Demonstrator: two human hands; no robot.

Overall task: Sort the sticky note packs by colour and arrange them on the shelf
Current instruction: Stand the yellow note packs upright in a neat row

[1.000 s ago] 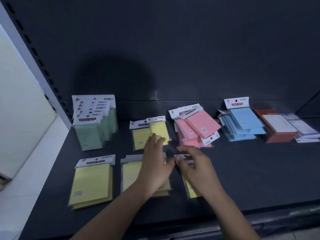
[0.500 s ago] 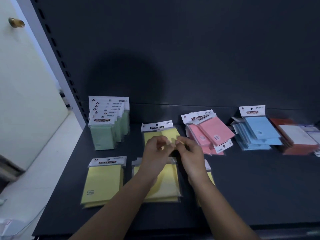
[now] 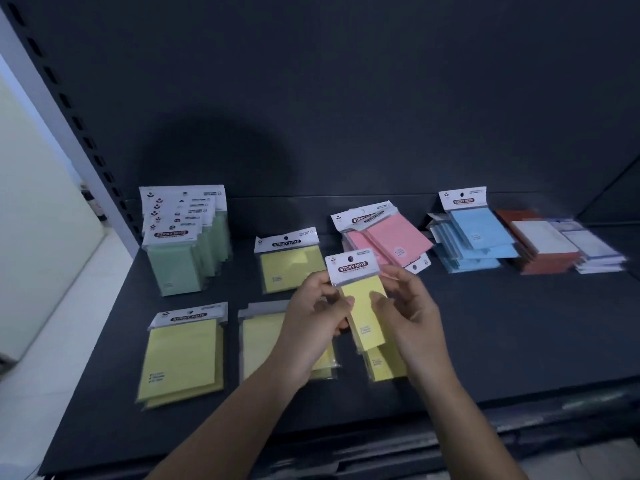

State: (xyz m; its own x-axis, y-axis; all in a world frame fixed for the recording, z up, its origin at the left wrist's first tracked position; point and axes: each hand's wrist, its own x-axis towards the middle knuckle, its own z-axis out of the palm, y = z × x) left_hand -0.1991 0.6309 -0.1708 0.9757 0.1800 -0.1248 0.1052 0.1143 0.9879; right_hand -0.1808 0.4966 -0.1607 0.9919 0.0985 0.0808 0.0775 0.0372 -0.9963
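1. Surface: we find a dark shelf (image 3: 485, 341) with a dark back panel (image 3: 346, 98). A slotted upright (image 3: 69, 109) bounds it on the left, and a pale wall (image 3: 34, 202) and pale floor (image 3: 69, 306) lie beyond. The light is dim.
2. Item in hand: a narrow yellow pack (image 3: 363, 306) is held above the front middle of the shelf. Its white header card is uppermost and reads "STICKY NOTE".
3. The left hand (image 3: 311, 327) has its fingers curled on the pack's left edge, thumb on its face.
4. The right hand (image 3: 412, 317) has its fingers curled on the right edge, thumb likewise on the face.
5. Back row, left to right:
   - green packs (image 3: 173, 268) standing upright in a file
   - a flat yellow pack (image 3: 294, 268)
   - a loose pink pile (image 3: 394, 237)
   - a blue pile (image 3: 478, 233)
   - a red-brown pile (image 3: 547, 251)
   - a pale pile (image 3: 595, 247) at the far right, blurred
6. Front row:
   - A wide yellow pack (image 3: 183, 358) lies flat at the left.
   - Beside it, a second wide pack (image 3: 263, 341) is partly hidden by the left hand and forearm.
   - The lower narrow packs (image 3: 381, 370) lie on the shelf under the held one, partly hidden by it and by the right hand.
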